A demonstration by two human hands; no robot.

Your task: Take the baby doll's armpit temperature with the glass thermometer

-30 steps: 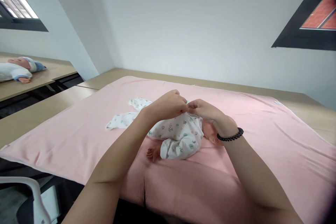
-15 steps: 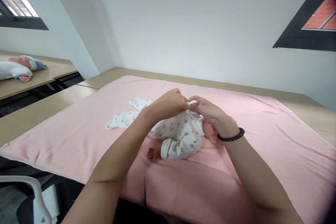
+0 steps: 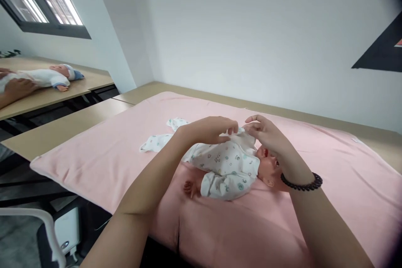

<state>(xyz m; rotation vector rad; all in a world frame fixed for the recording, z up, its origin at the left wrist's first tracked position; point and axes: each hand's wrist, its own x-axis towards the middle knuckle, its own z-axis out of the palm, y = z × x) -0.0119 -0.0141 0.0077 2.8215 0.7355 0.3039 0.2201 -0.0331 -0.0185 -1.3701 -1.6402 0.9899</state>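
Observation:
A baby doll (image 3: 266, 169) lies on its back, its head to the right, dressed in a white romper (image 3: 221, 159) with small printed figures. My left hand (image 3: 220, 129) hovers over the chest of the romper, palm down, thumb and fingers apart with nothing held between them. Close to the doll's neck, my right hand (image 3: 266, 134) pinches the raised front edge of the romper between thumb and fingers. The doll's near arm is in its sleeve, with the small hand (image 3: 192, 188) showing. My right hand partly covers the doll's face.
A pink blanket (image 3: 106, 163) covers most of the wooden table (image 3: 91, 115). On another table at left lies a second doll (image 3: 47, 77), with another person's hand (image 3: 20, 88) on it. A white chair frame (image 3: 47, 220) stands at lower left; the wall rises behind.
My hands, formerly together at the romper's front, have moved apart. The left has let go and its fingers have opened. The view has swung left, bringing in another person's hand.

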